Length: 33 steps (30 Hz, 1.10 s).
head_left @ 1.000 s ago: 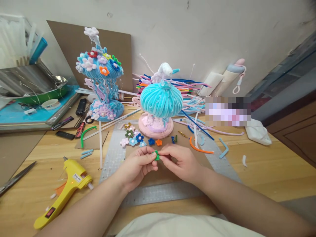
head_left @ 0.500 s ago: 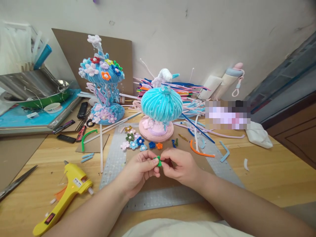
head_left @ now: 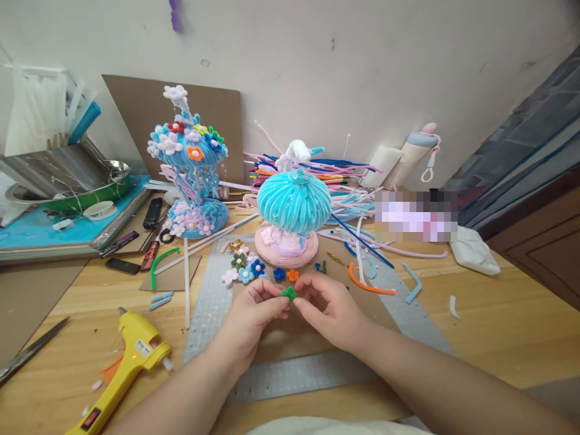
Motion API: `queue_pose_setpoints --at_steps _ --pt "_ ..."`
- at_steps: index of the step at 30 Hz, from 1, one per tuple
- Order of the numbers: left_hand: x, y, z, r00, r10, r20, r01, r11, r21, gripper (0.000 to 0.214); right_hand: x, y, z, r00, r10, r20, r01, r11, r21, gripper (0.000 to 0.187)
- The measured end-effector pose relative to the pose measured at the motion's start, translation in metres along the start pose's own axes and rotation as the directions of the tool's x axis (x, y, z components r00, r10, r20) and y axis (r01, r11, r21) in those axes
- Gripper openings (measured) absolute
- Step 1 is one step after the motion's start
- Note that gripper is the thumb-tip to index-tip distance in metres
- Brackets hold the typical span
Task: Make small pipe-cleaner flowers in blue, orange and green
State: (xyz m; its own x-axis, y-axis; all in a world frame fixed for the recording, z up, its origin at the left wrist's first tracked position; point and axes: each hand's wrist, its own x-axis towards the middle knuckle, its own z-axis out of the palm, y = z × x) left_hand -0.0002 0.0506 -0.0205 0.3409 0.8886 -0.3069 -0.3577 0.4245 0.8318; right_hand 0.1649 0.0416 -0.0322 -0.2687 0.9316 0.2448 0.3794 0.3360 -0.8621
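A small green pipe-cleaner flower is pinched between the fingertips of my left hand. My right hand has its thumb and forefinger at the flower's right edge, closed lightly on it. Just beyond my hands lie an orange flower and a dark blue flower. Several more fuzzy flowers, among them a light blue one, cluster to the left. Behind them stands a turquoise fuzzy dome over a round pink base.
A yellow glue gun and scissors lie at left. A blue flower-covered model stands at the back left. Bundled pipe cleaners lie along the wall. A brown board covers part of the cutting mat.
The green flower has turned so its petals face up more. My right fingers have loosened and spread a little around it. The camera view has tilted slightly upward.
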Motion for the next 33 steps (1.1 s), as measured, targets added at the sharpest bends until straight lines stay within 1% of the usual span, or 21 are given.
queue_pose_setpoints --at_steps 2,4,7,10,12,14,16,17,19,20,21,23,25,26,27,28,29,30,31,33 --pt "0.0 0.0 0.002 1.0 -0.001 0.009 0.001 1.0 -0.011 0.02 0.0 0.0 0.002 1.0 0.003 0.02 -0.003 1.0 -0.018 0.004" --pt "0.0 -0.001 0.003 1.0 0.005 0.004 -0.005 1.0 -0.002 0.022 0.0 0.001 0.004 1.0 -0.003 0.027 0.005 0.999 -0.048 0.008" --pt "0.001 -0.002 0.004 1.0 0.02 -0.02 -0.019 0.996 0.086 0.024 0.001 0.001 0.004 0.999 -0.026 0.039 0.029 0.995 -0.098 0.009" --pt "0.002 -0.003 0.003 1.0 -0.005 -0.014 0.007 0.991 0.135 0.024 0.0 -0.001 0.002 0.994 -0.079 0.069 0.088 0.986 -0.144 0.01" --pt "0.002 -0.004 0.003 0.999 -0.033 0.018 0.031 0.995 0.096 0.024 -0.001 -0.003 0.002 0.989 -0.123 0.088 0.135 0.979 -0.152 0.012" --pt "0.001 -0.004 0.004 0.997 -0.057 0.057 0.056 0.998 0.024 0.023 -0.002 -0.005 0.002 0.987 -0.146 0.065 0.154 0.978 -0.138 0.014" --pt "0.001 -0.004 0.006 0.994 -0.069 0.088 0.073 0.997 -0.036 0.022 -0.002 -0.007 0.003 0.994 -0.111 0.015 0.112 0.989 -0.093 0.015" --pt "0.001 -0.004 0.007 0.993 -0.069 0.1 0.075 0.996 -0.052 0.021 -0.002 -0.008 0.004 0.998 -0.063 -0.011 0.062 0.997 -0.042 0.014" --pt "0.001 -0.005 0.008 0.994 -0.049 0.101 0.055 0.997 -0.056 0.02 -0.001 -0.011 0.007 0.995 0.09 -0.034 -0.085 0.988 0.126 0.012" --pt "0.002 -0.006 0.008 0.995 -0.029 0.093 0.034 0.998 -0.047 0.02 0.0 -0.013 0.009 0.983 0.18 -0.027 -0.169 0.959 0.228 0.012" --pt "0.003 -0.007 0.009 0.996 -0.001 0.085 0.004 0.999 -0.033 0.02 0.001 -0.014 0.01 0.964 0.264 -0.01 -0.246 0.91 0.333 0.011" --pt "0.004 -0.009 0.009 0.995 0.072 0.068 -0.072 0.997 0.005 0.02 0.004 -0.016 0.012 0.92 0.387 0.06 -0.359 0.773 0.523 0.011" --pt "0.005 -0.01 0.008 0.989 0.13 0.065 -0.134 0.99 0.05 0.02 0.007 -0.015 0.013 0.879 0.45 0.157 -0.433 0.617 0.657 0.011" --pt "0.005 -0.009 0.007 0.988 0.14 0.065 -0.144 0.987 0.066 0.02 0.008 -0.013 0.012 0.863 0.46 0.21 -0.463 0.553 0.693 0.011" --pt "0.005 -0.009 0.007 0.99 0.129 0.063 -0.134 0.989 0.07 0.019 0.009 -0.011 0.011 0.853 0.456 0.255 -0.487 0.517 0.704 0.012" --pt "0.005 -0.008 0.006 0.993 0.102 0.058 -0.105 0.993 0.061 0.019 0.009 -0.009 0.01 0.851 0.44 0.287 -0.502 0.522 0.689 0.013" --pt "0.005 -0.006 0.005 0.997 0.066 0.049 -0.068 0.997 0.04 0.019 0.009 -0.006 0.008 0.863 0.414 0.29 -0.494 0.569 0.658 0.013" --pt "0.005 -0.005 0.004 0.999 0.028 0.035 -0.029 1.0 0.009 0.019 0.009 -0.004 0.006 0.887 0.377 0.267 -0.458 0.647 0.61 0.012" --pt "0.004 -0.003 0.004 1.0 -0.005 0.021 0.006 1.0 -0.025 0.019 0.008 -0.002 0.004 0.918 0.326 0.226 -0.397 0.739 0.545 0.012" --pt "0.003 -0.001 0.003 0.999 -0.051 0.008 0.052 0.995 -0.08 0.017 0.006 0.001 0.0 0.973 0.189 0.13 -0.225 0.901 0.37 0.01"
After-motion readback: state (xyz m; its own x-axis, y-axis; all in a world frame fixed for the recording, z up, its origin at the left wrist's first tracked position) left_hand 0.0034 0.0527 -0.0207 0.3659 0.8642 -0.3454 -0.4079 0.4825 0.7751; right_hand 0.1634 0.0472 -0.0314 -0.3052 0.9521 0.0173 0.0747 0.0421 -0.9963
